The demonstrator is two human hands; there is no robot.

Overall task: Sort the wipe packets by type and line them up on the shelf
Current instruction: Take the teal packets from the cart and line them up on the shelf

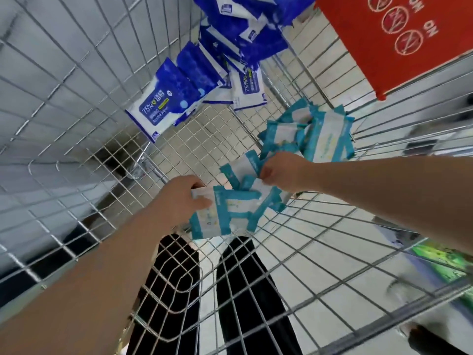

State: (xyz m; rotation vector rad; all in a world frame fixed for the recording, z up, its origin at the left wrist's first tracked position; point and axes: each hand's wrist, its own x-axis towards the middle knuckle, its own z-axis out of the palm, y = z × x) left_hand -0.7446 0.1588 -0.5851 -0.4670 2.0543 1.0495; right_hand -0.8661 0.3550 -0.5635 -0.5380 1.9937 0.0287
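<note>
The sorting is looking about half done, as far as I can judge. The blue packets [179, 88] are already leaning in a rough overlapping row along the far side of the wire shelf [204, 129]. The teal ones are not yet in line. A loose heap of teal packets [320, 134] is lying to the right, well apart from the blue row.

The person's left hand [184, 198] is gripping a fanned bunch of teal packets [222, 216], with the fingers curled round one end. The right hand [281, 172] is pinching a couple more teal packets [243, 167] just beside that bunch. Straightening the teal lot into a row is what seems to be left.

The shelf is an open metal grid with mesh walls rising around it. A red sign [399, 42] is hanging at the far right. Pale floor tiles and the person's dark trousers [245, 290] are showing through the wires below. Something green [440, 262] is blurring at the right edge; I cannot tell what it is.
</note>
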